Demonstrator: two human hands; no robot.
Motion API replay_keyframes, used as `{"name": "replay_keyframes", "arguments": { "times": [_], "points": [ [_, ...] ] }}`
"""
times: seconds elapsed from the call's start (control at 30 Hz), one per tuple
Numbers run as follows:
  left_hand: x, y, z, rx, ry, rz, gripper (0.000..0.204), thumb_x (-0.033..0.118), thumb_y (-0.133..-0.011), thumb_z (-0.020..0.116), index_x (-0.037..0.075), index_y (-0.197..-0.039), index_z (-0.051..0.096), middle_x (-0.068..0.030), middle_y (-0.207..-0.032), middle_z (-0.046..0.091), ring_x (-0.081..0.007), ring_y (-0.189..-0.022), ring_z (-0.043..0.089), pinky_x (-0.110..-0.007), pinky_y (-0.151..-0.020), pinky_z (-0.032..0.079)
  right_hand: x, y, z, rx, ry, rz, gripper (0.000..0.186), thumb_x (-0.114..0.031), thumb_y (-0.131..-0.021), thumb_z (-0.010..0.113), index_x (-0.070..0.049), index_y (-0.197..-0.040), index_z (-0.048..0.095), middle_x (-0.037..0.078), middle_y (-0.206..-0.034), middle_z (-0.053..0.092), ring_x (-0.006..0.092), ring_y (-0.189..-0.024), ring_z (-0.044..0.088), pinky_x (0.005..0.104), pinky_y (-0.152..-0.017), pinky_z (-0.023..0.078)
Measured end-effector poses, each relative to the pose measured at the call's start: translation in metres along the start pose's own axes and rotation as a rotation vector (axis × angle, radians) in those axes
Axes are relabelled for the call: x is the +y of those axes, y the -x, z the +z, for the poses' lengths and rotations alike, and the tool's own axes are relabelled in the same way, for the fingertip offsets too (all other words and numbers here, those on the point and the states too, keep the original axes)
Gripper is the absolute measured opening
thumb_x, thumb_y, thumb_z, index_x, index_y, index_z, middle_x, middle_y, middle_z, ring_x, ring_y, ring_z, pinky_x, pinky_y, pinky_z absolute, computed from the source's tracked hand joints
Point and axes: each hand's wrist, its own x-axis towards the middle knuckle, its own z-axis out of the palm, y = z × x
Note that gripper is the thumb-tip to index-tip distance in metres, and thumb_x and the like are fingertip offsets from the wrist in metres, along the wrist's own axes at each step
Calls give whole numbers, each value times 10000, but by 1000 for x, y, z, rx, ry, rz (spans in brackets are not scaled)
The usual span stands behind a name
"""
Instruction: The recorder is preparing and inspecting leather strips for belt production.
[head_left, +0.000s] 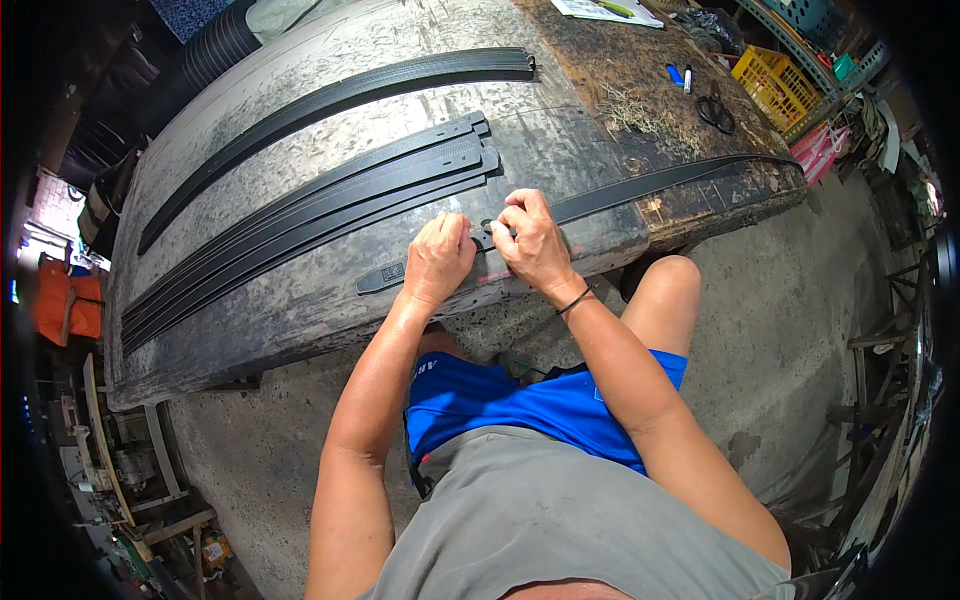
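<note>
Both hands pinching black strap near table edge

A long black leather strap lies flat along the worn workbench's near edge, both hands pinching it.

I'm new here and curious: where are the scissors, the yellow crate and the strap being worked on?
scissors (715, 110), head view, on the handles.
yellow crate (775, 85), head view, on its side wall.
black strap (640, 188), head view, on the stretch right of the right hand (532, 240).

worn workbench | black straps | scissors | papers
</note>
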Motion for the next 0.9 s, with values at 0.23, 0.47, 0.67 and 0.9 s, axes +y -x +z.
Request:
{"name": "replay_keyframes", "arguments": {
  "times": [0.23, 0.47, 0.67, 0.9],
  "points": [
    [2, 1, -13, -105, 95, -46, 110, 85, -730, 672, 15, -705, 590, -115, -732, 604, -300, -670, 611, -381, -619, 492, 5, 2, 1, 8, -59, 50, 128, -94, -809, 675, 14, -785, 611, 188, -1050, 532, 340, -967, 564, 407, -850, 486],
    [3, 1, -13, -85, 81, -31, 133, 105, -732, 690, 7, -686, 613, -111, -744, 620, -309, -680, 621, -392, -636, 503, 4, 1, 0, -22, -18, 26, 125, -97, -807, 680, 9, -791, 616, 190, -1054, 540, 347, -995, 558, 407, -869, 481],
    [3, 1, -13, -81, 82, -30, 142, 95, -736, 687, 10, -662, 601, -113, -750, 627, -313, -682, 623, -395, -642, 506, 4, 1, -1, -22, 13, -10, 115, -97, -808, 678, 7, -802, 628, 187, -1057, 542, 349, -1000, 560, 408, -877, 482],
    [4, 2, -12, -68, 79, -31, 129, 79, -732, 686, 11, -665, 600, -116, -736, 619, -313, -676, 619, -393, -637, 505, 4, 1, 0, -25, 33, -14, 111, -98, -805, 679, 4, -807, 635, 186, -1067, 540, 351, -1005, 561, 412, -875, 484]
  ]
}}
